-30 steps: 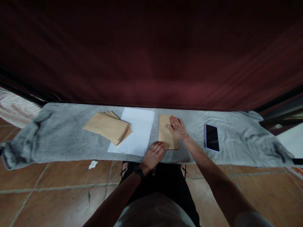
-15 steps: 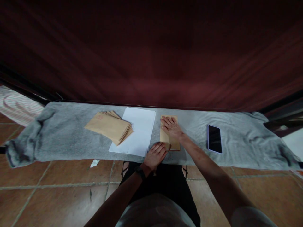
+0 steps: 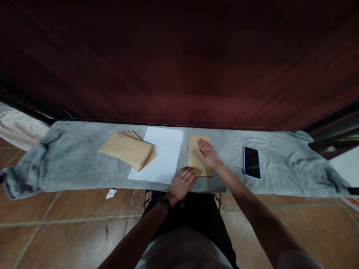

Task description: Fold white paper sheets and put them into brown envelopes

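A single brown envelope (image 3: 194, 149) lies upright on the grey cloth (image 3: 84, 172) in front of me. My right hand (image 3: 208, 154) lies flat on it, fingers stretched out and pressing its right half. My left hand (image 3: 183, 182) rests at the envelope's near left corner with fingers curled loosely on the cloth edge. A stack of white paper (image 3: 161, 154) lies just left of the envelope. Further left sits a fanned pile of several brown envelopes (image 3: 127, 149).
A dark phone (image 3: 251, 162) lies face up on the cloth to the right. A dark red curtain (image 3: 179, 63) hangs right behind the surface. A scrap of white paper (image 3: 111, 193) lies on the tiled floor (image 3: 56, 231).
My right hand slid left across the envelope half a second ago, then back down toward its middle. My left hand stayed at the near corner.
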The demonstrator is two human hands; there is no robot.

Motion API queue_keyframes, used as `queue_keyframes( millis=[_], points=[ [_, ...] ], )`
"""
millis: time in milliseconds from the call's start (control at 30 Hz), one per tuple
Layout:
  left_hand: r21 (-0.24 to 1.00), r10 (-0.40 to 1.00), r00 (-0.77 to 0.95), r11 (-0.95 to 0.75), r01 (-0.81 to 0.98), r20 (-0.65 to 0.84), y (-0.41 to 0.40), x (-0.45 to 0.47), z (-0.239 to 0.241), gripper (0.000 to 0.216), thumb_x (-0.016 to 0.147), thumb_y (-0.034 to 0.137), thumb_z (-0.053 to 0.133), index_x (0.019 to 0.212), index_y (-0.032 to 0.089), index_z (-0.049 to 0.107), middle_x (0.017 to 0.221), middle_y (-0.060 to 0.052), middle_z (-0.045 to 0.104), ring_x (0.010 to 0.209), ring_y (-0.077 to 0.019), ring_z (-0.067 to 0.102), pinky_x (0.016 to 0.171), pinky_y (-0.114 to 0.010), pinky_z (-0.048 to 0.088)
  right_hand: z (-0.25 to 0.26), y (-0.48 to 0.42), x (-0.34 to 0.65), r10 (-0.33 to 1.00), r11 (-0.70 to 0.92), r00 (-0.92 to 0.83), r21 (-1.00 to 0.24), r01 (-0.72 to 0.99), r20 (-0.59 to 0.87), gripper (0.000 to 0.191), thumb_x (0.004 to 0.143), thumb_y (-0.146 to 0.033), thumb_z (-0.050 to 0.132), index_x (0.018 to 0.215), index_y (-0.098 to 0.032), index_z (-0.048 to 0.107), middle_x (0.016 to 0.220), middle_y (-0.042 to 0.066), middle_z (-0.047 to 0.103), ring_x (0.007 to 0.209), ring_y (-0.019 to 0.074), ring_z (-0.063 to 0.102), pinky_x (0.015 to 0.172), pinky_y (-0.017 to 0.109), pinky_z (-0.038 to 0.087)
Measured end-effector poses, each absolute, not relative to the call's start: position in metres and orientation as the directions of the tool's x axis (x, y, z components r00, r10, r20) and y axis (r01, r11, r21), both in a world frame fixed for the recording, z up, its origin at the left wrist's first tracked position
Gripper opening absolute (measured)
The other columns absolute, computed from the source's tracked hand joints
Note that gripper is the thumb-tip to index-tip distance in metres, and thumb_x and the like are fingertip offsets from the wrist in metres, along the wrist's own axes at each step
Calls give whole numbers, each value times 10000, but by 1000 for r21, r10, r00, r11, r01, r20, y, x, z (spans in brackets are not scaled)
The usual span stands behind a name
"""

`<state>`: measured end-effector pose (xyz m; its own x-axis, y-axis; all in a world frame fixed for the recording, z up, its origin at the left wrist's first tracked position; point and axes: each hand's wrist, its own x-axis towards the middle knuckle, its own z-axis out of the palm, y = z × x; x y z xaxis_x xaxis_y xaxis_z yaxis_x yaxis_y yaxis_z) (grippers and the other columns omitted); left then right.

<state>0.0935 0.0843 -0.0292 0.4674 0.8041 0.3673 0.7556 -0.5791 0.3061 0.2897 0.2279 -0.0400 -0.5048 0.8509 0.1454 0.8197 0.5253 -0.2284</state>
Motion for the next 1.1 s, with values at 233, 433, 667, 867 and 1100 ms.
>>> queue_keyframes(
  millis=[233, 433, 667, 867, 1100],
  points=[
    [293, 801, 473, -582, 759, 367, 84, 93, -30, 250, 1010, 280, 511, 1205, 167, 619, 1314, -95, 661, 1270, -217, 586, 1108, -416, 467, -43, 229, 299, 895, 444, -415, -231, 866, 166, 641, 1048, -436, 229, 1556, -53, 305, 1616, 180, 296, 1520, 262, 254, 1237, 478, 222],
    [299, 796, 471, -587, 752, 379, 84, 94, -31, 253, 1012, 270, 507, 1221, 180, 616, 1311, -88, 662, 1264, -217, 592, 1102, -416, 472, -45, 199, 311, 866, 501, -479, -230, 834, 146, 641, 1056, -456, 232, 1578, -83, 258, 1632, 159, 275, 1524, 246, 243, 1243, 471, 225],
    [294, 791, 469, -591, 751, 392, 84, 94, -30, 238, 1005, 255, 516, 1203, 168, 617, 1291, -93, 671, 1259, -221, 596, 1102, -418, 477, -40, 163, 320, 835, 551, -530, -243, 798, 152, 591, 1062, -407, 256, 1580, -123, 263, 1629, 139, 298, 1519, 237, 258, 1240, 477, 247],
    [287, 793, 473, -589, 755, 385, 84, 93, -29, 221, 1000, 247, 523, 1175, 164, 630, 1274, -104, 681, 1259, -230, 598, 1091, -423, 487, -32, 139, 324, 810, 584, -571, -259, 769, 132, 581, 1056, -375, 309, 1589, -151, 246, 1629, 117, 303, 1512, 234, 280, 1234, 474, 273],
    [285, 790, 485, -596, 751, 374, 84, 93, -33, 241, 1007, 226, 495, 1198, 173, 633, 1309, -102, 666, 1273, -216, 587, 1111, -419, 470, -28, 112, 332, 770, 631, -616, -335, 700, 165, 517, 1062, -364, 340, 1546, -183, 362, 1584, 102, 395, 1463, 217, 385, 1217, 470, 312]
  ],
)
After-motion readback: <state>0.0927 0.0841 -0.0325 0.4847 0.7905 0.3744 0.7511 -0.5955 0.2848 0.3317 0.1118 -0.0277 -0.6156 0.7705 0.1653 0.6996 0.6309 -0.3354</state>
